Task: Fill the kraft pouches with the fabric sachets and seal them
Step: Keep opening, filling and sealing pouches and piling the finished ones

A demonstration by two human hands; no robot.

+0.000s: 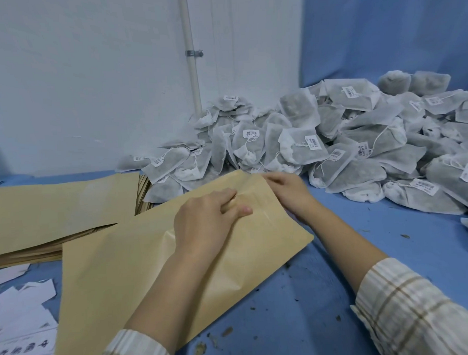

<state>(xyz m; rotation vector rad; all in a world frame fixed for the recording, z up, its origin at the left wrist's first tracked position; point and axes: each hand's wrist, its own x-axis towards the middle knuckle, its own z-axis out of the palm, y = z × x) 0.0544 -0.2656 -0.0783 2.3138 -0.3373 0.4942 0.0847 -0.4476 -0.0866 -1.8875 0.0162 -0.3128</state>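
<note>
Head view: you're at a blue work surface (pixel 362 239), speckled with dark crumbs and flakes near your forearms. Behind it a white wall (pixel 78 89) with a vertical white pipe (pixel 193 72) held by a metal clamp (pixel 194 53); to the right the backdrop turns blue (pixel 395 31).

Fabric sachets (pixel 332 136) are heaped against the back and right side. They are white non-woven bags with dark filling showing through, drawstring tops, and small barcode labels on many. The heap runs from the pipe base out to the right edge.

A stack of flat kraft pouches (pixel 56 207) lies at left, edges fanned slightly. White printed paper sheets (pixel 20 317) sit bottom left, partly under the pouch you're working on.

The kraft pouch (pixel 124 266) in play lies flat and diagonal on the surface, its top end toward the sachet heap, overlapping the stack's near corner. It is plain tan, lightly creased, with a crease line across it near the top.

Your left hand (pixel 205 220) rests on the upper part of the pouch, fingers curled with tips pressing at the top strip. Your right hand (pixel 286 188) pinches the pouch's top edge at the far corner. Plaid sleeves (pixel 412 312) show at both wrists.
</note>
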